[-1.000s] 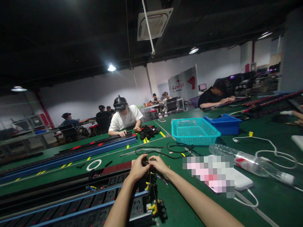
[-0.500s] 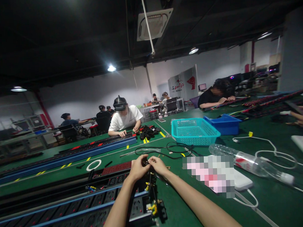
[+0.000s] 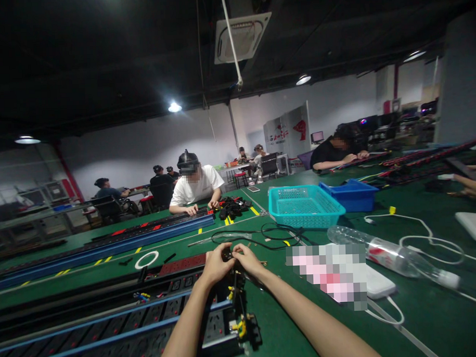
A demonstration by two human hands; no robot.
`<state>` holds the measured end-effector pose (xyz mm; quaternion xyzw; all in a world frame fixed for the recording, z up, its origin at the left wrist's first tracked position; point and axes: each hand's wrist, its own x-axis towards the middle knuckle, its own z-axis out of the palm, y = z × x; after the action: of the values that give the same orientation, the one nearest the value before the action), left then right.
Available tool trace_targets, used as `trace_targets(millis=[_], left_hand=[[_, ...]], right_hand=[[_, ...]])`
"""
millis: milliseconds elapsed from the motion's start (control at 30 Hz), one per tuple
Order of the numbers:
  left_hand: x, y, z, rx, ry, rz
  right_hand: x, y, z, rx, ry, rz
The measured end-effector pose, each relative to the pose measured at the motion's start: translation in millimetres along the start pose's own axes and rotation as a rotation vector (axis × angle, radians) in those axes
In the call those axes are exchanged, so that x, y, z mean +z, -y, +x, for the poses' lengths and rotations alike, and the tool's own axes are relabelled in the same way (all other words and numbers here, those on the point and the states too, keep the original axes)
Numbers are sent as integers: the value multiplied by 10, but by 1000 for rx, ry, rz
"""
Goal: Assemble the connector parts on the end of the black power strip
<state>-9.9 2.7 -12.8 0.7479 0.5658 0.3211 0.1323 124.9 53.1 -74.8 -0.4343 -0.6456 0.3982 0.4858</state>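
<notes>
My left hand [image 3: 217, 263] is curled with thumb and fingers closed round a small dark part at the end of a long power strip [image 3: 179, 284]. Close against it, my right hand [image 3: 246, 259] pinches at the same spot; what its fingertips hold is too small and covered to make out. More strips with black sockets and blue edges [image 3: 149, 319] lie below my left forearm. Yellow-sleeved wire ends [image 3: 240, 328] stick out at their right ends. A dark red socket section [image 3: 184, 266] lies left of my left hand.
A turquoise basket [image 3: 305, 220] and a blue bin [image 3: 351, 198] stand beyond my hands. On the right lie a plastic bottle [image 3: 392, 254], a white power bank [image 3: 380, 283] and cables. Black cords [image 3: 259, 232] loop behind my hands. A co-worker [image 3: 199, 187] sits opposite with strips.
</notes>
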Motion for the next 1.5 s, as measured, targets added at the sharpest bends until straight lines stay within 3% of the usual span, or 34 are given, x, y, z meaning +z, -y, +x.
trace_targets(millis=[300, 600, 833, 1500], left_hand=[[1, -5, -4, 14, -8, -10], [-7, 0, -1, 21, -10, -3], [-2, -15, -8, 10, -6, -16], [33, 76, 14, -11, -8, -54]], right_hand=[[2, 4, -19, 21, 35, 20], [22, -28, -5, -72, 46, -74], [30, -41, 18, 19, 32, -69], [4, 41, -20, 20, 38, 16]])
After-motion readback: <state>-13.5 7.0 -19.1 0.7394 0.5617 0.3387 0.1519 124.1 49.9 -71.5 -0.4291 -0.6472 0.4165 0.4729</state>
